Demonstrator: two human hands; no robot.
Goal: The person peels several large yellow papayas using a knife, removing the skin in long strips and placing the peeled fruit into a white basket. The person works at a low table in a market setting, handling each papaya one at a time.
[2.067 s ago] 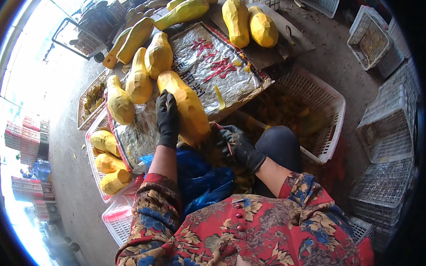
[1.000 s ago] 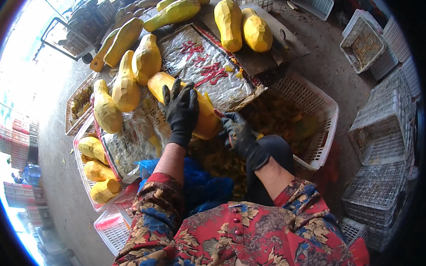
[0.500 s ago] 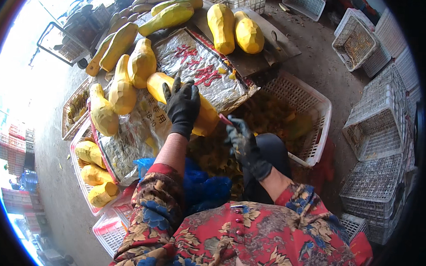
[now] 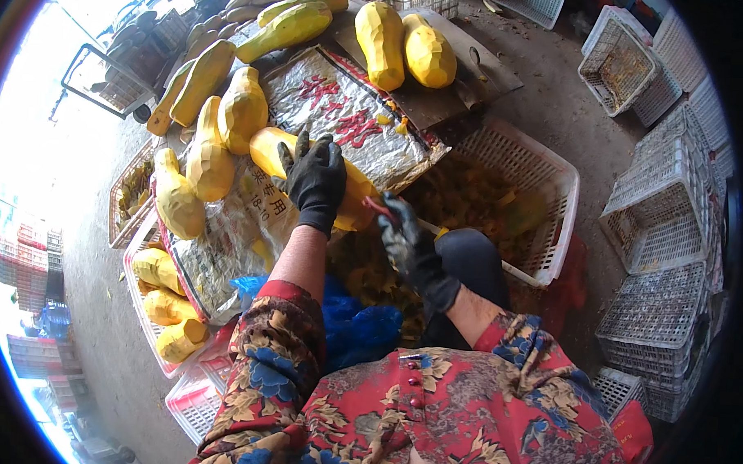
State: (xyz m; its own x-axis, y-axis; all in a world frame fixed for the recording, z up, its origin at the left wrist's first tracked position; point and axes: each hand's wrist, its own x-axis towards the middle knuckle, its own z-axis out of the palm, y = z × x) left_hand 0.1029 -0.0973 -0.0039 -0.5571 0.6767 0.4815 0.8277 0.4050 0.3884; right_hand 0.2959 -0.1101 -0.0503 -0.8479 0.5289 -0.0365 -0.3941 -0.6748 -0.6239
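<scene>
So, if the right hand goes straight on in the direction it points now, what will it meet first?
Probably the near end of the yellow squash under the left hand, with the red tool in the right hand leading; depth there is unclear.

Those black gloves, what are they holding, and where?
Left hand: a yellow squash, held from above over its middle. Right hand: a red tool; its gripped part is hidden.
</scene>
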